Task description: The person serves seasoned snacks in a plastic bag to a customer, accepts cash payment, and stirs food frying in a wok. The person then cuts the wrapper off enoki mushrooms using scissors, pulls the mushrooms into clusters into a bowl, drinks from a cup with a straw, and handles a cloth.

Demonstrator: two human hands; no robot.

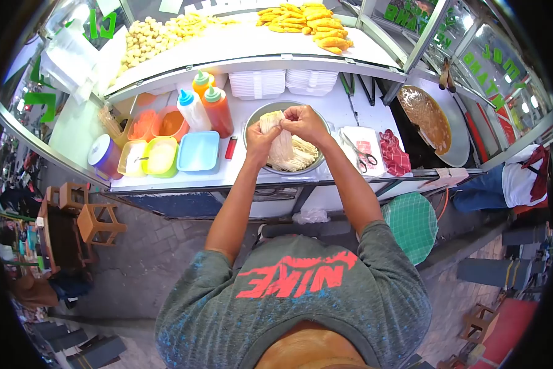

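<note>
Over a grey bowl (248,120) at the middle of the counter, a pale bunch of enoki mushrooms (271,121) is held up between both hands. My left hand (260,142) has its fingers closed around the left side of the bunch. On its right side my right hand (307,125) pinches near the top, with the fingertips close to the left thumb. More loose enoki strands (300,154) lie in the bowl below. The lower part of the bunch hangs down onto them.
Squeeze bottles (217,112), a blue container (198,154) and a red lighter (231,147) stand left of the bowl. Scissors (365,160), a red cloth (394,154) and a wok of oil (429,120) are to the right. White foam boxes (258,83) sit behind.
</note>
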